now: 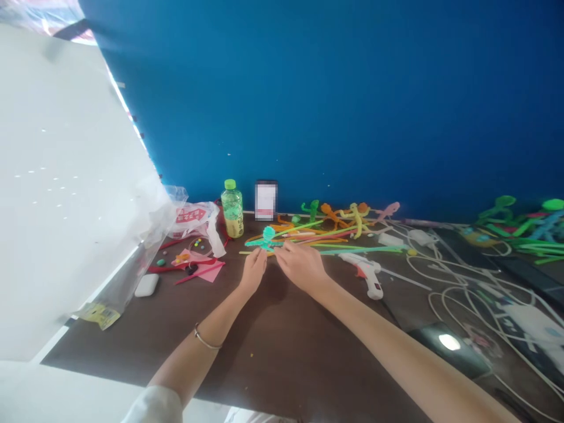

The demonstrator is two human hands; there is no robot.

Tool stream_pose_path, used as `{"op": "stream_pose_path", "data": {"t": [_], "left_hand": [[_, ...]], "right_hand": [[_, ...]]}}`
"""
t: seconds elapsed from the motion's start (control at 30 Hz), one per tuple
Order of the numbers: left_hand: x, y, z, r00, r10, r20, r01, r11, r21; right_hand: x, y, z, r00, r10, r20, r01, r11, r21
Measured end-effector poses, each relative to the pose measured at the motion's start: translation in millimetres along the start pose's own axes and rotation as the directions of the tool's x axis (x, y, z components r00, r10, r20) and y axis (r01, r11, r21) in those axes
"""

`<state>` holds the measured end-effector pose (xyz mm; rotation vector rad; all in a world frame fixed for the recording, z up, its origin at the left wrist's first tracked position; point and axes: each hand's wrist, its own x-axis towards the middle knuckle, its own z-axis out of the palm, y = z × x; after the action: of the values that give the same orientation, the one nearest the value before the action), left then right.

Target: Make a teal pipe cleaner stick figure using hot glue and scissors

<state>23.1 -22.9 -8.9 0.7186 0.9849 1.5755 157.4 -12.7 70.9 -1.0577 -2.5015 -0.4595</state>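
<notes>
Here we go: both forearms reach in across the dark tabletop, left hand and right hand angled toward each other, wrists low; their fingertips curl in at the foot of a teal pipe-cleaner figure, though how firm the hold is, I cannot tell; a hot glue gun lies off to the right; a green-capped bottle stands beyond.

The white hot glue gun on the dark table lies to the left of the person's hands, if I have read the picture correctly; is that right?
Not quite: the head view shows the white hot glue gun to the right of the left hand and right hand, not the left. It does lie on the dark table.
</notes>
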Motion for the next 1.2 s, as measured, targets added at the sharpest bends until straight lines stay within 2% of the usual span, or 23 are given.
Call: {"op": "stream_pose_path", "data": {"t": [0.1, 0.17, 0.3, 0.47, 0.8, 0.97, 1.03, 1.1, 1.2], "left_hand": [[0, 0, 1.6, 0.994, 0.095, 0.057, -0.101, 0.988, 0.114], [-1, 1, 2.4, 0.993, 0.097, 0.069, -0.105, 0.987, 0.125], [-3, 5, 3.9, 0.992, 0.087, 0.09, -0.095, 0.991, 0.094], [-5, 9, 8.0, 0.995, 0.061, 0.073, -0.059, 0.998, -0.03], [-6, 11, 9.8, 0.988, -0.079, 0.134, 0.101, 0.981, -0.169], [-5, 11, 12.1, 0.96, -0.23, 0.161, 0.267, 0.923, -0.276], [-5, 13, 12.6, 0.936, -0.311, 0.165, 0.348, 0.885, -0.309], [-6, 14, 12.2, 0.911, -0.37, 0.184, 0.412, 0.847, -0.337], [-7, 16, 10.2, 0.87, -0.419, 0.259, 0.488, 0.804, -0.339]], "right_hand": [[-3, -2, 4, 0.999, 0.038, -0.017, -0.038, 0.999, -0.004], [-5, -4, 7, 0.998, 0.056, -0.032, -0.056, 0.998, 0.001], [-9, -7, 12, 0.994, 0.085, -0.065, -0.084, 0.996, 0.017], [-12, -7, 17, 0.988, 0.145, -0.059, -0.141, 0.988, 0.066], [-16, -7, 18, 0.977, 0.177, -0.115, -0.167, 0.982, 0.089], [-21, -5, 21, 0.97, 0.192, -0.147, -0.178, 0.979, 0.102], [-25, -5, 25, 0.959, 0.24, -0.15, -0.221, 0.967, 0.129], [-29, -4, 30, 0.942, 0.308, -0.131, -0.278, 0.938, 0.205], [-31, 4, 35, 0.939, 0.341, -0.038, -0.29, 0.848, 0.444]]}}
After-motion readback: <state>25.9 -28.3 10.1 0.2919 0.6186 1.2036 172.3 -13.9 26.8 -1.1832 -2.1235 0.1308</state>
